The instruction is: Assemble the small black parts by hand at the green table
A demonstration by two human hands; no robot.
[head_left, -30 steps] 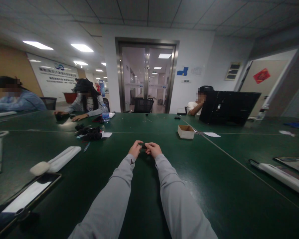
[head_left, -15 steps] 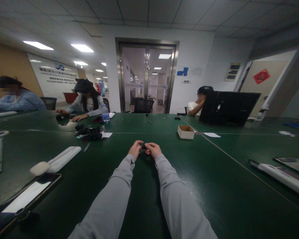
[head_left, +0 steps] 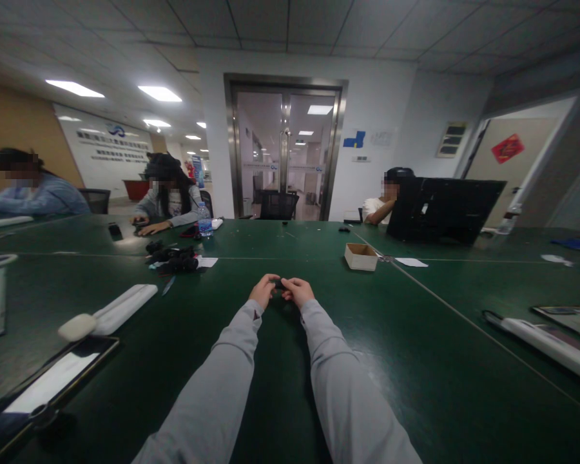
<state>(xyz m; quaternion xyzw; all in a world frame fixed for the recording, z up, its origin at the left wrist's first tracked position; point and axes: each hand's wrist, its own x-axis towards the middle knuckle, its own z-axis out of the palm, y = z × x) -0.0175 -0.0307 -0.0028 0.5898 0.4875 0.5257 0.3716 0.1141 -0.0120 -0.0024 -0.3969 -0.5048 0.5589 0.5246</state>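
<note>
Close together over the green table (head_left: 367,322), my two hands share a small dark object (head_left: 278,283) between their fingertips. It is too small and dim for me to name. My left hand (head_left: 262,291) is closed on its left side, fingers bent. From the right, my right hand (head_left: 298,291) pinches it between thumb and fingers. A small open cardboard box (head_left: 361,258) stands beyond my right hand, apart from it. Both forearms rest in grey sleeves along the tabletop.
To the left lie a phone-like device (head_left: 53,380), a white long case (head_left: 125,309) and a heap of black items (head_left: 174,258). A water bottle (head_left: 204,220) stands behind. A black monitor (head_left: 444,209) is far right. Several people sit across the table.
My hands and the small dark object keep nearly the same place. Across the table, a person's hand has moved right, away from a dark item left on the tabletop.
</note>
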